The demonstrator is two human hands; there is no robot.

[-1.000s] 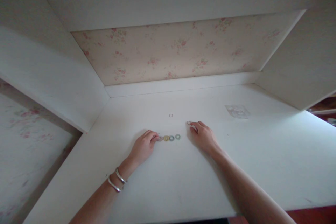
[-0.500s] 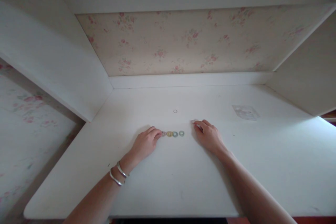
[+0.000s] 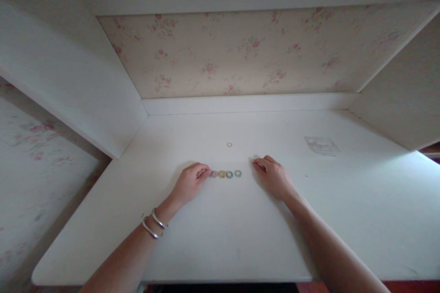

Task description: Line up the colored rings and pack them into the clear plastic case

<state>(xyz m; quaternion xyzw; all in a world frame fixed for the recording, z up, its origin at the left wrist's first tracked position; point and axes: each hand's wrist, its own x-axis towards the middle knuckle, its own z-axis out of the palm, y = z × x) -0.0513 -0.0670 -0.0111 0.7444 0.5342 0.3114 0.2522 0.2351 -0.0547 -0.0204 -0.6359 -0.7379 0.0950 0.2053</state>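
Here, left hand [image 3: 189,183] pinching pink ring [image 3: 214,174] edge, right hand [image 3: 274,177] pinching pale ring [image 3: 253,161], barely visible.

yellow ring [image 3: 222,177], bluish ring [image 3: 229,177], pale-green ring [image 3: 238,176]; pink-flowered beige wallpaper [image 3: 220,55], white desk [image 3: 223,247]

The camera on your head looks out from above and behind your bare left hand [image 3: 190,182] and bare right hand [image 3: 274,177], facing forward and down over the smooth white tabletop [image 3: 220,242]. It is set far enough back to take in your bare forearms [image 3: 332,238] and the table's near edge, and, beyond your hands, the cream wallpaper panel with pink flowers [image 3: 227,55].
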